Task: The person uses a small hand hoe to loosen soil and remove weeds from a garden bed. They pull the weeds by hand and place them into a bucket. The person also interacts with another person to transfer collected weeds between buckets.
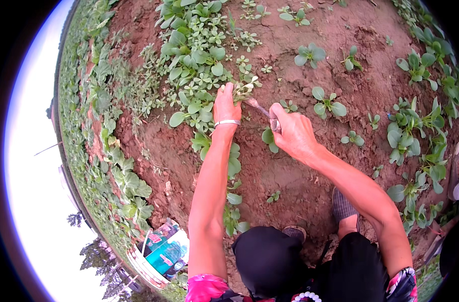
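Note:
My left hand [227,104], with a pale bracelet on its wrist, grips a small leafy weed [245,90] beside a dense row of seedlings. Its fingertips are partly hidden by leaves. In my right hand [295,130] is a small hand-weeding tool [262,110] with a metal shank. The soil-coated tip of the tool lies close to the weed, just right of my left fingers. Broad-leaved green seedlings [193,104] and low purslane-like plants crowd the ground left of and beyond my left hand.
Scattered seedlings [329,104] grow in the reddish soil [289,181] to the right. A printed plastic bucket [169,251] stands at lower left. My shoe [343,204] rests on the soil. Another person's shoe [457,171] appears at the right edge, near more leafy plants [403,139].

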A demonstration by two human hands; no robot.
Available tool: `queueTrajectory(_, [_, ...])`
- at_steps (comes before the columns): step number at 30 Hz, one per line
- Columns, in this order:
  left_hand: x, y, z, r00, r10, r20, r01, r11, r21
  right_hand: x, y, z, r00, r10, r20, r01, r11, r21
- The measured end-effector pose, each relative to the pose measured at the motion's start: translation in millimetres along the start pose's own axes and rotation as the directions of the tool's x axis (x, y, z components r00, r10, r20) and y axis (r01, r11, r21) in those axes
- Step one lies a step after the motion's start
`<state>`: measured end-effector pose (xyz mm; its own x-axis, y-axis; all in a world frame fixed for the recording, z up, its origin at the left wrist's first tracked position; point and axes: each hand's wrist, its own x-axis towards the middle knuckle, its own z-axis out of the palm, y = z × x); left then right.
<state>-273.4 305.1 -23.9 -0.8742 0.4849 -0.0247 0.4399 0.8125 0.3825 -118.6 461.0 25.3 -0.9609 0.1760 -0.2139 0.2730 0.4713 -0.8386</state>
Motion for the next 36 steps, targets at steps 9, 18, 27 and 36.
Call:
queueTrajectory(9, [13,-5,-3,0.967,-0.121,-0.225,0.045,0.947,-0.318,-18,9,-29,0.991,0.123,-0.047,-0.115,0.981,0.156])
queueTrajectory(18, [55,42,19,0.993,-0.120,-0.001,0.120,0.992,0.048,20,18,-14,0.986,0.038,-0.161,-0.021,0.994,0.105])
queueTrajectory(27, [49,44,32,0.994,0.019,-0.111,-0.057,0.933,-0.355,-32,34,-49,0.972,0.100,-0.211,-0.097,0.995,0.025])
queueTrajectory(36, [60,73,40,0.991,-0.086,-0.100,0.058,0.965,-0.257,7,31,-55,0.967,0.150,-0.207,-0.126,0.984,0.127])
